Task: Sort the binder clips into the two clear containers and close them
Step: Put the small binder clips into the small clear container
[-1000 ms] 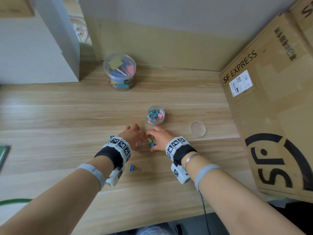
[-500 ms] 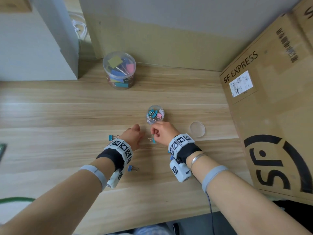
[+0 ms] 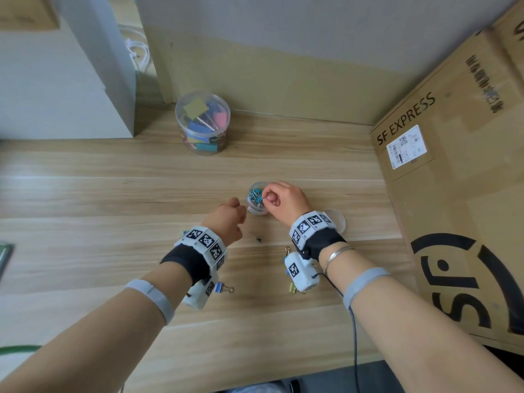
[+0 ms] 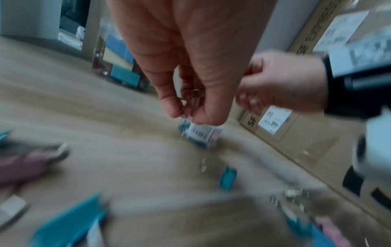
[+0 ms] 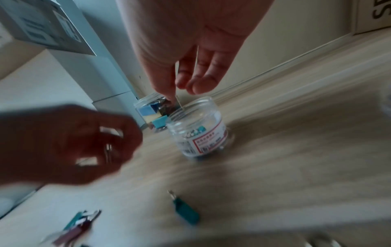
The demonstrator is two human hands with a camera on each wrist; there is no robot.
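**A:** What does the head camera show?

**B:** A wooden desk [image 3: 85, 194]. A small clear jar [image 3: 256, 198], open and holding tiny teal clips, stands mid-desk. The right hand [image 3: 283, 201] hovers at its rim, thumb and forefinger pinched. The left hand [image 3: 226, 222] sits just left of the jar, fingers curled under. A larger clear tub [image 3: 202, 123] of big coloured clips stands well behind, lid on. A round clear lid [image 3: 337, 221] lies partly hidden behind the right wrist. Loose clips lie near the wrists: a blue one [image 3: 219, 287] and a gold one [image 3: 292, 287]. A cardboard box [image 3: 453, 194] fills the right side.

**A:** And the left wrist camera?

**B:** Blurred. The left hand [image 4: 190, 75] pinches the wire handles of a small clip [image 4: 190, 103] between thumb and fingers, above the labelled jar [image 4: 203, 135]. A teal clip [image 4: 227, 178] lies on the desk.

**A:** The right wrist view?

**B:** The right hand [image 5: 190, 58] pinches a thin wire [image 5: 179, 103] over the jar's [image 5: 196, 130] open mouth; the clip's body is hidden. The tub [image 5: 152, 112] stands behind it.
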